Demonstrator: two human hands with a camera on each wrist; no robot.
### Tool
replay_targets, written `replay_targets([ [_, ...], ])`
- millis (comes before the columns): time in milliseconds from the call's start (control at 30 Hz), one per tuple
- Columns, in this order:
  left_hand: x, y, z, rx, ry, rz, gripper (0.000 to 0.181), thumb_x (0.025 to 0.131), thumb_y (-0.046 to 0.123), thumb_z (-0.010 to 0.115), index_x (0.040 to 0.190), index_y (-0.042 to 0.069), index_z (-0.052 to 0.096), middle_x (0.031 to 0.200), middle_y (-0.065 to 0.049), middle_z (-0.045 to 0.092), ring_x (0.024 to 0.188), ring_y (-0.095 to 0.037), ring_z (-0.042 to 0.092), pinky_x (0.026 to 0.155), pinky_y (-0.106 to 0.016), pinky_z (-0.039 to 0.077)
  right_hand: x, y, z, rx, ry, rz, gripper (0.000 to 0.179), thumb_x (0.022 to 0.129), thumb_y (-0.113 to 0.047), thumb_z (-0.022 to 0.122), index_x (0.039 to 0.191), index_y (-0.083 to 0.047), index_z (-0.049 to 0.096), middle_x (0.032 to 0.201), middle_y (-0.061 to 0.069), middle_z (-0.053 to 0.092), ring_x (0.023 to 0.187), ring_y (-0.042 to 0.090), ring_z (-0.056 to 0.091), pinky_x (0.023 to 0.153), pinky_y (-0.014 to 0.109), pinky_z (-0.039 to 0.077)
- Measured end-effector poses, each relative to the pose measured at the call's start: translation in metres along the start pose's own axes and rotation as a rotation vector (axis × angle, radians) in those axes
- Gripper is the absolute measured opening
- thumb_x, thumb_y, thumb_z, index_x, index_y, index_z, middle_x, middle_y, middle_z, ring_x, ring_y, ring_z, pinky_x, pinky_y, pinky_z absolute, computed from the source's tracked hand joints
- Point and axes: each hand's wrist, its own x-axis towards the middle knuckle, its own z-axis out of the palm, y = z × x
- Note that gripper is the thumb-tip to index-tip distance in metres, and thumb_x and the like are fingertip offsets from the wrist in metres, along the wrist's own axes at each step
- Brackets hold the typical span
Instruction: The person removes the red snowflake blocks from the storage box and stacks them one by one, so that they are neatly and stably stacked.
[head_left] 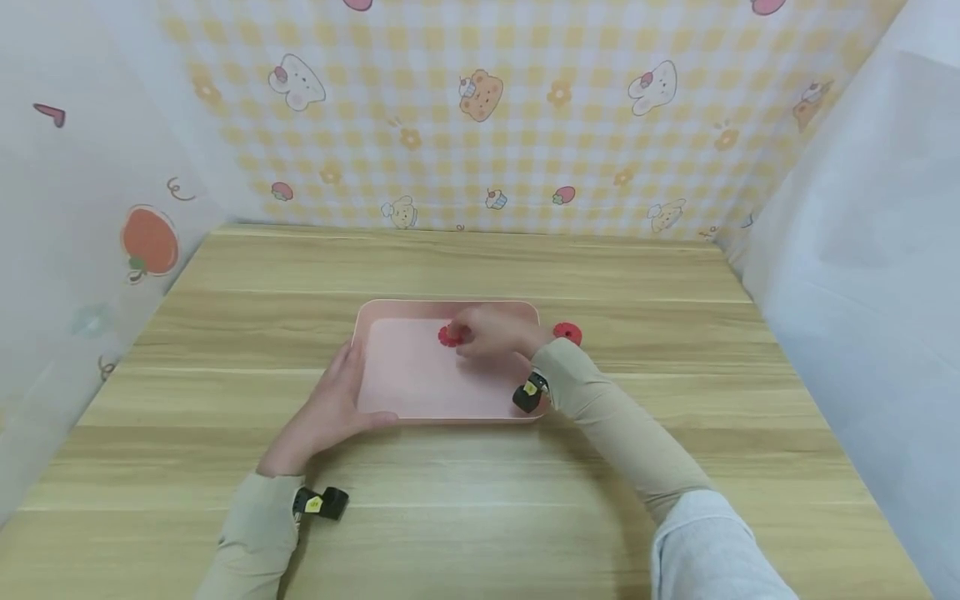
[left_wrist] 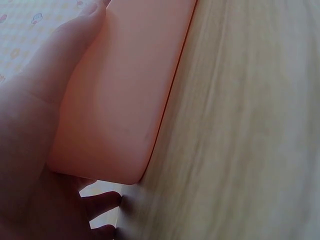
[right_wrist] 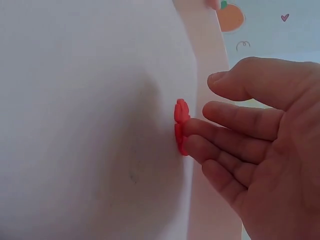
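A pink rectangular tray (head_left: pixel 420 392) lies on the table. My left hand (head_left: pixel 333 408) rests against its near left corner, fingers along the outer left side and thumb stretched over the front rim. In the left wrist view the fingertips reach down beside the tray's wall. Inside the tray, near its far side, lies a red flower-shaped piece (right_wrist: pixel 181 127). My right hand (head_left: pixel 491 329) reaches over it; in the right wrist view the middle fingertips touch the piece, while the thumb stands apart from it. Another red flower-shaped piece (head_left: pixel 567 333) is just right of the tray, partly hidden by the right wrist.
The wooden table (head_left: pixel 465 517) extends on all sides of the tray. Behind it hangs a yellow checked cloth (head_left: pixel 420 158) with cartoon prints. Pale sheets close off the left and right sides. Both wrists wear small black cameras.
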Motion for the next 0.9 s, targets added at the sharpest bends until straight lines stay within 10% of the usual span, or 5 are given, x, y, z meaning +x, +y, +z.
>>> replay_targets([
  [900,-0.001,0.000,0.001,-0.014,-0.006,-0.024,0.133,0.066,0.056,0.080,0.152,0.001,-0.006,0.158,-0.026,-0.003,0.144,-0.046,0.005,0.113,-0.063,0.017,0.011,0.004,0.025,-0.107,0.152,-0.009,0.040,0.082,-0.015,0.074,0.118,-0.006,0.060,0.107,0.004,0.059,0.097,0.016,0.051,0.090,0.027,0.047],
])
